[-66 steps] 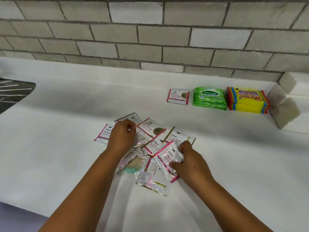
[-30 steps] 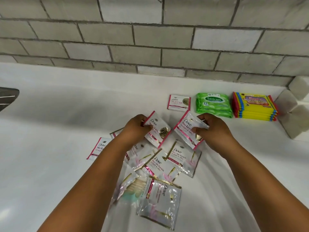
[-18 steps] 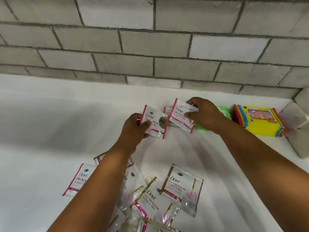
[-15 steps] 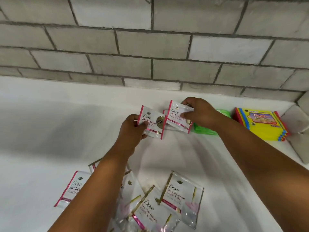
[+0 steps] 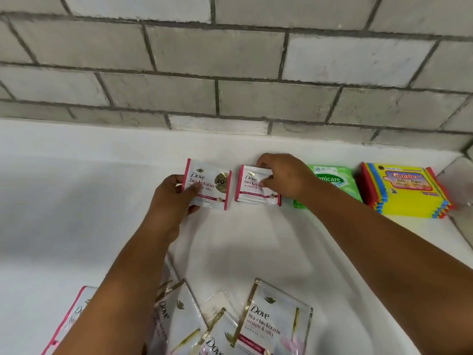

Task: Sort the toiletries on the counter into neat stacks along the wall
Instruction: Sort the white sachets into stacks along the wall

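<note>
Right hand (image 5: 282,175) pinches a pink-edged white Dove sachet (image 5: 253,184) onto the sachet stack by the wall (squaring edges); left hand (image 5: 176,198) grips another sachet (image 5: 208,184) just beside, over the white desk (image 5: 76,201), apparently next.

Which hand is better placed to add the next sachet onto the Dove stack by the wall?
Left hand: it holds a pink-edged Dove sachet right beside the stack.

Green pack (image 5: 332,181) partly behind forearm
</note>
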Motion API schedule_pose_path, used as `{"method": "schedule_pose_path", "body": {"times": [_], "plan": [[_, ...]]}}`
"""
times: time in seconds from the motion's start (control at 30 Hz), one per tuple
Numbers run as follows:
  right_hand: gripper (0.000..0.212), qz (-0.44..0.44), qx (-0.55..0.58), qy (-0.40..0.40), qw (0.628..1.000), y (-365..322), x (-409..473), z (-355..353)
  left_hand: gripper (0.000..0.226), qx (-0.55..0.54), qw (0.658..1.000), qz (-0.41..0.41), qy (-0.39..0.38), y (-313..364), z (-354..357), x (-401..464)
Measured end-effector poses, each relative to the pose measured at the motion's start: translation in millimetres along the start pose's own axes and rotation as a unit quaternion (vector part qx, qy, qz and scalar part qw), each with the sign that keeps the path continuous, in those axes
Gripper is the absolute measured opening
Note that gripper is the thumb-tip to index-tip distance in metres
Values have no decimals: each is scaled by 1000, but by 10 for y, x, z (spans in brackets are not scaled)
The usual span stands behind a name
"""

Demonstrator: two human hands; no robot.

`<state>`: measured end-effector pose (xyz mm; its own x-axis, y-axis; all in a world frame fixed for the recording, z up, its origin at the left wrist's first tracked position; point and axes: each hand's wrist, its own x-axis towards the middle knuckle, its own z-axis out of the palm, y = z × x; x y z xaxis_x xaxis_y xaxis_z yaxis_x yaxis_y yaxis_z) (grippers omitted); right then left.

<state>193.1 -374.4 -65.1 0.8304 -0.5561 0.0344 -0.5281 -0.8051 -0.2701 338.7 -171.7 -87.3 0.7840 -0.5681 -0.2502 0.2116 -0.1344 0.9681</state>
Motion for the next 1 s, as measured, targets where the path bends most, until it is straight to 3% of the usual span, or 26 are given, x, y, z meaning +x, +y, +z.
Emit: {"method": "schedule_pose_path", "body": {"times": [0.13,0.2,0.27,0.37,0.43,0.5,0.6,0.77,0.83,1.0], "plan": [[36,-46,-102,72,991,-36,-22,65,7,-9,1000,-3,-11,18,75,-47],[34,-50,-91,96,990,-55,-54,93,6,-16,1000,-7,-22,28,149,-61],[28,-13,16,132,991,-101,-115,82,6,-23,999,-7,-34,50,253,-70],[22,94,218,142,961,-212,-222,62,10,-45,998,-11,-48,73,437,-75],[26,159,399,93,898,-257,-293,79,16,-66,996,-16,-52,85,562,-73],[34,193,494,83,844,-249,-340,87,17,-66,996,-21,-55,86,672,-61],[34,181,402,125,889,-184,-360,65,4,-6,998,-13,-55,49,787,-37],[23,101,149,146,973,-161,-347,49,9,216,972,92,-9,-41,863,54],[29,76,43,125,988,-191,-360,57,15,254,961,109,-6,-87,888,80],[28,68,-60,54,994,-305,-417,78,28,278,950,144,6,-215,895,131]]}}
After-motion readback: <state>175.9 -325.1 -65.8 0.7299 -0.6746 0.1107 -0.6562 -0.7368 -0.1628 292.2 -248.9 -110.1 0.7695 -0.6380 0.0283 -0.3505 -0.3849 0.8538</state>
